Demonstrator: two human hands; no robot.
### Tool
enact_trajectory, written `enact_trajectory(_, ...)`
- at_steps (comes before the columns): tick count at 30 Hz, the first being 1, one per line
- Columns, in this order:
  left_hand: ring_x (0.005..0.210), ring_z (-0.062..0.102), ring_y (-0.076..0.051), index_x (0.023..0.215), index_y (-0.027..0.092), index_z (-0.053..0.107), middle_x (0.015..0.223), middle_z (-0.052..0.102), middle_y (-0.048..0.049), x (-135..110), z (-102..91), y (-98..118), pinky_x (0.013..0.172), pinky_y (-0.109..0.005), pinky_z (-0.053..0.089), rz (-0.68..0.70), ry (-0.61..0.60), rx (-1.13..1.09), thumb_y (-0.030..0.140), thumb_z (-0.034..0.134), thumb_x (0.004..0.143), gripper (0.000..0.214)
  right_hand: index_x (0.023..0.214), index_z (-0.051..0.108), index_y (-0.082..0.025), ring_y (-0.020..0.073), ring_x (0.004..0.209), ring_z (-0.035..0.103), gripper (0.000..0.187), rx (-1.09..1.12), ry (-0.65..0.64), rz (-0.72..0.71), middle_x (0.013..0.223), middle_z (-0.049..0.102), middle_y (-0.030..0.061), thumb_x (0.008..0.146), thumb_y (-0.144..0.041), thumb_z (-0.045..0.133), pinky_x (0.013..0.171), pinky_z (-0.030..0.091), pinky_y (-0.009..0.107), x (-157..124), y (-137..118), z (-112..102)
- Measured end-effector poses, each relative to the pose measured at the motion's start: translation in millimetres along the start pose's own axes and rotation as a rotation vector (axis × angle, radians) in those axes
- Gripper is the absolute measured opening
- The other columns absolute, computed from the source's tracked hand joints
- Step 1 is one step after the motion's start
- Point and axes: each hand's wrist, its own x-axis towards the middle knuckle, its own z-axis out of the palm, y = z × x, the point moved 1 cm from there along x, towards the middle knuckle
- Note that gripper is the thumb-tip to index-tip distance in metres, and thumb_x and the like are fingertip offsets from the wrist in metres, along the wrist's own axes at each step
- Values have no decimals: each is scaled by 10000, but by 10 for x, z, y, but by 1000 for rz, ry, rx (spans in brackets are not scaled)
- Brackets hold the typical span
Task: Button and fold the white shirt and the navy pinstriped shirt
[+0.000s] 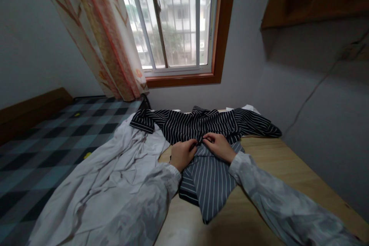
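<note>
While the striped shirt [201, 125] lies on the wooden table [265, 165], collar [203, 111] near the far edge, its cloth looks light, limp and easily creased, best held at mid-front, where the left hand [183, 155] and right hand [219, 147] pinch it.

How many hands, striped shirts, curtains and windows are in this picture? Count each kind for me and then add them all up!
Left hand and right hand: 2
Striped shirt: 1
Curtain: 1
Window: 1
Total: 5
</note>
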Motion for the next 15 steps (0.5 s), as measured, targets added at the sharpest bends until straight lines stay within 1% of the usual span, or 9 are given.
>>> enact_trajectory(2,935,759,-239,1195,311,794,1012,837,-20,4,-10,-17,846,-325,471,10,-2,20,330,689,991,230,1022,808,-205,187,688,622,252,72,61,-10,754,709,11,965,-386,642,672,416,300,6,8,72)
enact_trajectory(4,931,758,-245,1143,302,783,1000,833,-14,15,-26,-34,825,-323,460,-8,-7,49,326,707,977,184,1028,809,-198,196,696,635,272,116,97,-5,771,731,27,965,-400,638,672,432,306,-14,41,137)
enact_trajectory(8,904,768,-258,1128,272,730,927,810,-32,54,-42,-63,774,-319,442,-69,-22,87,357,692,984,172,1049,810,-211,206,737,675,276,174,71,-15,839,772,35,984,-413,632,701,482,313,-65,103,205)
enact_trajectory(12,887,777,-276,1123,245,705,907,802,-57,86,-17,-70,756,-326,446,-83,-58,95,394,659,1007,194,1061,804,-218,218,825,724,247,209,61,-30,931,804,43,999,-391,639,791,536,337,-74,116,203)
enact_trajectory(15,918,784,-284,1229,260,724,957,819,-81,85,-1,-61,784,-336,466,-65,-66,113,414,611,1043,267,1080,796,-222,232,913,759,236,250,41,-39,1007,820,55,1004,-385,644,865,562,358,-70,119,200)
